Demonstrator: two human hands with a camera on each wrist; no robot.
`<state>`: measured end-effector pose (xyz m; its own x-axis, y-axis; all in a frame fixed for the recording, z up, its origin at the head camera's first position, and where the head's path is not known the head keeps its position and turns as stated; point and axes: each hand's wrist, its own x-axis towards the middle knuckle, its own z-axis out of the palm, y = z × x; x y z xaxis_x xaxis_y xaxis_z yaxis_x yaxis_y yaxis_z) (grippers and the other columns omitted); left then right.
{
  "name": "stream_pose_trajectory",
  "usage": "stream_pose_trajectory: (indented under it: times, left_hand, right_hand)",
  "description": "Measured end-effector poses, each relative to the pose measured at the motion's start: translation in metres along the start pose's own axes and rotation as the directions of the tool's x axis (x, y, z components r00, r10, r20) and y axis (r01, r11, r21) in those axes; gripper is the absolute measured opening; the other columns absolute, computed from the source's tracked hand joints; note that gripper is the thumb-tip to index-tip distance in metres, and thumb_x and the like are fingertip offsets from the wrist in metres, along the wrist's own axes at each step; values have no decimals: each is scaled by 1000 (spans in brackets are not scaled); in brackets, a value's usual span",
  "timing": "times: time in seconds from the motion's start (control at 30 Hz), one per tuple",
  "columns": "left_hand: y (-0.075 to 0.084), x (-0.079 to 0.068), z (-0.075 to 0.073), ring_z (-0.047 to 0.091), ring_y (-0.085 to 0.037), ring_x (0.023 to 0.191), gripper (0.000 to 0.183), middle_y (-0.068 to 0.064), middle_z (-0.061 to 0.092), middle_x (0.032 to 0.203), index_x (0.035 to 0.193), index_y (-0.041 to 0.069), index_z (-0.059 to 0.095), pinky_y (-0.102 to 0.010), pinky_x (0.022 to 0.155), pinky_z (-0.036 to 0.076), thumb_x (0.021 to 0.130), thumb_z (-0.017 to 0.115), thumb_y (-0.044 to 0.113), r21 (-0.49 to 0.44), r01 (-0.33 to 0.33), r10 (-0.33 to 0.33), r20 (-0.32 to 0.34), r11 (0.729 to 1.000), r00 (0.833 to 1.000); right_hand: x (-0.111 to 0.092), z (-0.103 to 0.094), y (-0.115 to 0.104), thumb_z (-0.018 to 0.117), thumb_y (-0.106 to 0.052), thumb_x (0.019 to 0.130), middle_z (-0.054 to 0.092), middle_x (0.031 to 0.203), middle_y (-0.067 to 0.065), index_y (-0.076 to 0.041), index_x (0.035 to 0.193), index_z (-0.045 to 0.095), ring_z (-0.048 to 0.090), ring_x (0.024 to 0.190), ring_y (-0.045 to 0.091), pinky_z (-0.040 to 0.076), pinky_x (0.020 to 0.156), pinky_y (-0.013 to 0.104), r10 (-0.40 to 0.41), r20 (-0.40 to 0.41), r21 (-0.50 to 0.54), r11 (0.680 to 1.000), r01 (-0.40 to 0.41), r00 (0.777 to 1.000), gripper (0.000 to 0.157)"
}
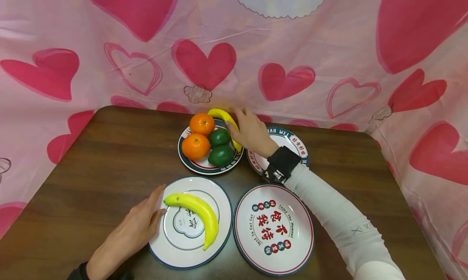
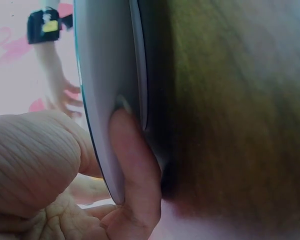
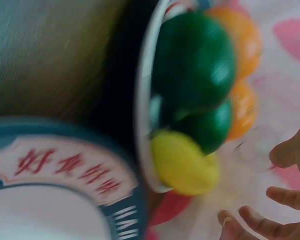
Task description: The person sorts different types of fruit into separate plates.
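Note:
My left hand [image 1: 137, 221] grips the left edge of a white plate [image 1: 172, 247]. In the left wrist view a finger [image 2: 137, 170] lies under the plate's rim [image 2: 97, 65]. One curved yellow banana [image 1: 197, 209] rests on that plate. Farther back, my right hand [image 1: 252, 131] is over the right side of a fruit plate [image 1: 186, 164], its fingers spread beside a second banana [image 1: 219, 114]. The right wrist view shows those fingers [image 3: 287, 197] apart from the banana [image 3: 185, 162]. Two oranges [image 1: 196, 146] and two dark green oval fruits [image 1: 221, 156] share the fruit plate.
A plate with red lettering [image 1: 301, 231] lies at the front right, close beside the banana plate. Behind it, another lettered plate [image 1: 301, 150] is partly covered by my right wrist. A pink heart-patterned cloth [image 1: 285, 48] hangs along the back edge of the brown table [image 1: 109, 158].

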<state>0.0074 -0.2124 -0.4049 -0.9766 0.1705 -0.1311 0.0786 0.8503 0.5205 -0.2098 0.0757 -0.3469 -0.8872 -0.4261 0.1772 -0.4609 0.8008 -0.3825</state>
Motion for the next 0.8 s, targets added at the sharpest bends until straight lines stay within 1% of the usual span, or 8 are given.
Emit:
stream_pose_trajectory:
  times: [0.1,0.17,0.27,0.33,0.47,0.63,0.8]
  left_hand:
    - [0,0,0,59,-41,113,70,-31,52,133,150,8,27,-52,87,51,91,64,19,-10,5,-5,12,1000,1000]
    - [0,0,-1,59,-40,113,70,-30,52,134,150,8,27,-52,88,51,91,63,19,-17,9,-8,18,1000,1000]
    - [1,0,-1,60,-40,113,69,-30,53,133,150,8,27,-52,88,50,91,63,19,-16,20,-20,25,1000,1000]
    - [1,1,-2,59,-40,113,70,-29,52,134,150,8,26,-52,88,51,91,63,21,-8,36,-35,44,999,998]
    - [3,1,-2,59,-38,113,71,-28,51,135,150,9,25,-52,89,50,92,63,22,-9,47,-46,68,999,997]
    - [4,1,-3,59,-34,112,71,-27,51,135,150,10,24,-51,90,50,92,63,21,-11,44,-43,70,999,997]
    - [4,2,-3,60,-33,109,72,-26,53,132,151,11,23,-51,89,51,92,63,22,14,72,-73,82,997,994]
  right_hand:
    - [10,11,12,53,-43,94,47,133,13,-14,147,39,52,108,28,51,92,46,63,11,-3,998,-63,998,62]
    - [16,16,16,53,-43,94,46,133,13,-14,148,38,51,110,29,50,94,48,94,27,-3,996,-94,995,63]
    - [23,25,19,53,-45,94,46,131,13,-14,148,37,50,111,29,48,97,48,121,59,-3,993,-121,991,64]
    - [27,31,19,51,-48,94,45,131,13,-15,148,37,49,112,28,47,99,48,133,81,-7,991,-133,988,65]
    - [32,40,21,47,-51,95,45,131,12,-15,147,38,50,110,27,48,97,46,152,94,-25,988,-151,984,64]
    - [39,41,22,48,-51,95,47,126,11,-15,146,40,50,106,26,49,94,43,175,109,-26,985,-173,979,63]
    - [43,39,24,50,-55,93,48,128,10,-16,147,40,49,109,25,48,94,41,197,159,0,980,-199,968,68]
